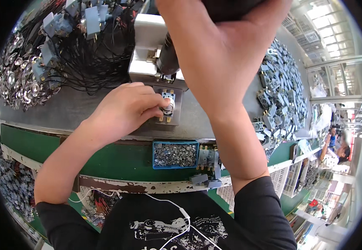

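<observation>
My left hand (124, 106) reaches in from the left, its thumb and forefinger closed on a small grey electrical part with brass terminals (168, 96). That part rests on a flat metal plate (176, 118) on the bench, with a shiny round piece at its middle. High in the view, my right hand (220, 54) is wrapped round a thick black handle (235, 7); its fingertips are out of sight. Just beyond my left fingers a black cylinder (168, 58) stands by a white metal fixture (142, 62). Whether cylinder and handle are joined is hidden.
A blue tray of small metal pieces (154, 156) sits at the bench's near edge, beside several grey parts (208, 157). Piles of grey parts (279, 91) lie right; shiny metal cups (22, 85) and black wires (89, 62) lie left. Another person (335, 152) is far right.
</observation>
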Motion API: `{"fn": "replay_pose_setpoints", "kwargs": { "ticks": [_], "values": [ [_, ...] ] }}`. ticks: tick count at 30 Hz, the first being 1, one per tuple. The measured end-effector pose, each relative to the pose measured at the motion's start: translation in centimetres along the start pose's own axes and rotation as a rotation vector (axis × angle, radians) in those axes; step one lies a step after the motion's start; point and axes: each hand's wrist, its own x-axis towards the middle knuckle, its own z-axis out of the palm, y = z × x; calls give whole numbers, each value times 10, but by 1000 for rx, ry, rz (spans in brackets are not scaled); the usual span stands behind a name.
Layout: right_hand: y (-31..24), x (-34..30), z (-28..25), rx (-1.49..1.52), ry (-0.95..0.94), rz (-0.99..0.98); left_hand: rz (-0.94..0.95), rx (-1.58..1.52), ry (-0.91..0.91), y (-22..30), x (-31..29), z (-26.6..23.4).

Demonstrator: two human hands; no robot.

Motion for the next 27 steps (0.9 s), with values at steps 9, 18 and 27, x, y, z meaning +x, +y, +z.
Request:
{"fn": "replay_pose_setpoints", "kwargs": {
  "ticks": [9,18,27],
  "values": [
    [-15,23,-19,53,-319,491,-16,21,55,6,3,6],
    [-54,-7,-36,-9,-247,411,68,-42,153,0,3,9],
    [-37,-14,-35,-51,-185,304,-12,-56,85,3,5,7]
  ]
}}
